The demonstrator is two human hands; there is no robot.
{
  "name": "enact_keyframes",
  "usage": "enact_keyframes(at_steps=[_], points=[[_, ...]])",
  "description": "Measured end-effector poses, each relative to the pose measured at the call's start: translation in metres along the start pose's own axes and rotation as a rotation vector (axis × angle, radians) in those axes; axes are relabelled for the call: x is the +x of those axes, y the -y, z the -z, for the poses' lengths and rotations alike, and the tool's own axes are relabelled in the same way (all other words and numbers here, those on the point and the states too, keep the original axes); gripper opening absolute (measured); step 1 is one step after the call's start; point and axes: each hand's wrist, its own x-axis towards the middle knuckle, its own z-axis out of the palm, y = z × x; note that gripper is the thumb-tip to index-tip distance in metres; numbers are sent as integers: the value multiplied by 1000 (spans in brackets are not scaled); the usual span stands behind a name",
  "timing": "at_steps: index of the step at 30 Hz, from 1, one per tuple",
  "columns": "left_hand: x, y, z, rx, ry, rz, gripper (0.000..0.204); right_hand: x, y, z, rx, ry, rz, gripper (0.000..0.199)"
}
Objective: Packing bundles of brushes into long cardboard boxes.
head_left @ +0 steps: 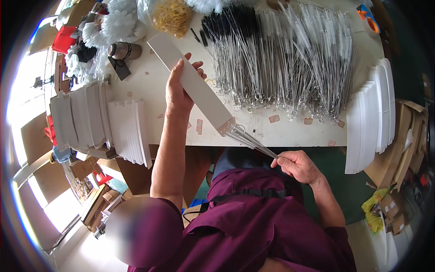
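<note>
A long, narrow white box (204, 93) slants across the front of the table, gripped in my left hand (178, 88) with the thumb on top and the fingers round its far side. At the box's lower right end is a small bundle of thin wire-handled brushes (254, 144), their ring ends against that end. My right hand (297, 167) pinches the wires where they come together, just off the table's front edge. Whether any wires reach inside the box, I cannot tell.
Many wire brushes (281, 68) with black or clear bristles cover the far side of the white table (267, 131). Flat white boxes are stacked left (81, 118) and right (367, 113). A steel flask (124, 51), yellow rubber bands (172, 18) and an orange-blue tape dispenser (368, 20) lie further back.
</note>
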Motion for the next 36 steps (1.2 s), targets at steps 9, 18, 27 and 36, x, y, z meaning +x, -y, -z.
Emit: enact_keyframes(at_steps=[9, 18, 27, 36], points=[[-17, 5, -11, -121, -33, -96, 57, 1, -11, -5, -159, -140, 10, 27], [-38, 17, -18, -194, -46, -81, 56, 8, -23, 8, 48, 17, -85, 32], [-74, 65, -37, -163, -48, 50, 54, 47, 5, -7, 204, -1, 15, 34], [-133, 58, -1, 670, 277, 451, 44, 56, 14, 12, -275, -40, 141, 33]])
